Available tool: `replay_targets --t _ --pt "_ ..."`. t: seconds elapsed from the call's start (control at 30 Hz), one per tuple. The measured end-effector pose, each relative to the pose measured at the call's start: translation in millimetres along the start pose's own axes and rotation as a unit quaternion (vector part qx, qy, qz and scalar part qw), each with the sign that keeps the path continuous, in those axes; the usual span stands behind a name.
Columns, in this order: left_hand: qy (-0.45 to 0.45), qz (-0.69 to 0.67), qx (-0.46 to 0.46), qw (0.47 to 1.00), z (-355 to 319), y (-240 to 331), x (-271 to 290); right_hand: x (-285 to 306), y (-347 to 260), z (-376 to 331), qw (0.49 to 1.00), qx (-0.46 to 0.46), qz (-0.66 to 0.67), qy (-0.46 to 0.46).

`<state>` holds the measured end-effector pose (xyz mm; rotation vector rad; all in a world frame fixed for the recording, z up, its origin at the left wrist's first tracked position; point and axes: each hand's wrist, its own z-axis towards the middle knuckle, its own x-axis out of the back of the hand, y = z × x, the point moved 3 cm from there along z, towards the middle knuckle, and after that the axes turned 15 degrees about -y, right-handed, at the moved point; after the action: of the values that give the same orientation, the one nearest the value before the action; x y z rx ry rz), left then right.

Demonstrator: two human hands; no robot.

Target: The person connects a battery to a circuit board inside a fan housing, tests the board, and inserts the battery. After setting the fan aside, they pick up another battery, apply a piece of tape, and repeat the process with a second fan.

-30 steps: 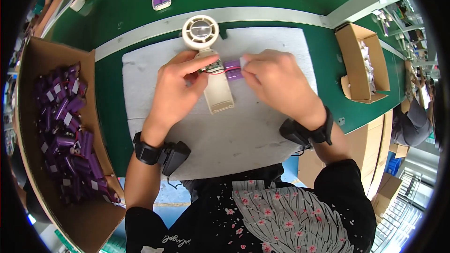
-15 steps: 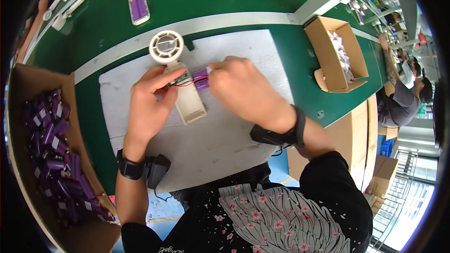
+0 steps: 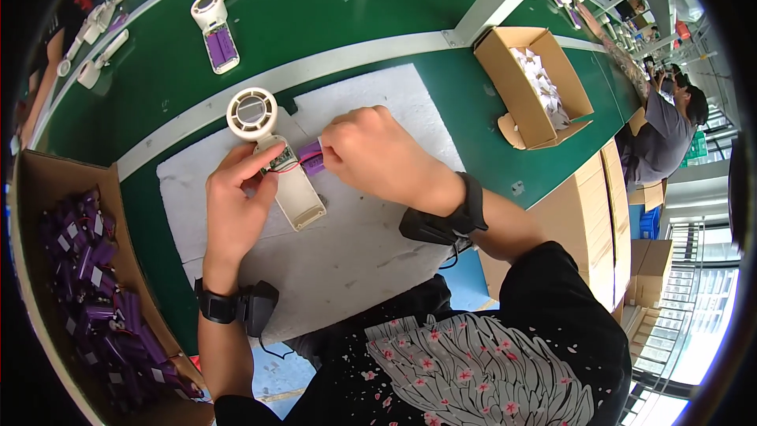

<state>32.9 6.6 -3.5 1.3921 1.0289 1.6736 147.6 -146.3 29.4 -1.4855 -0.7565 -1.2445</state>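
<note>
A white handheld fan [image 3: 300, 199] lies on the grey mat with its round head away from me and its handle housing open. My left hand [image 3: 240, 201] is closed on its left side, thumb and forefinger at the small green circuit board [image 3: 279, 159]. Red and black wires [image 3: 293, 166] run from the board toward a purple battery pack [image 3: 311, 159] just right of the housing. Over the pack's right end my right hand [image 3: 382, 146] is closed, knuckles up; its fingertips and that end are hidden.
At left, a cardboard box [image 3: 126, 241] holds many purple battery packs. Another box [image 3: 505, 87] with white paper scraps stands at the right. Beyond the metal rail [image 3: 347, 57], an open fan [image 3: 221, 47] lies on the green surface. A person [image 3: 662, 130] sits farther right.
The whole view has shifted, so the mat, fan and hands appear further left and lower. Both hands stay at the fan and battery pack; the right fingers sit closer over the pack.
</note>
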Motion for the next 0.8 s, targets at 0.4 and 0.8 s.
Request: replay_targets --t 0.4,0.8 --pt "-0.005 -0.003 0.009 1.0 -1.7 -0.7 1.3 -7.7 6.0 -2.4 0.995 0.022 0.096 0.011" --pt "-0.007 -0.021 0.006 1.0 -1.1 -3.3 1.3 -4.2 26.8 -1.6 0.99 0.051 0.13 0.009"
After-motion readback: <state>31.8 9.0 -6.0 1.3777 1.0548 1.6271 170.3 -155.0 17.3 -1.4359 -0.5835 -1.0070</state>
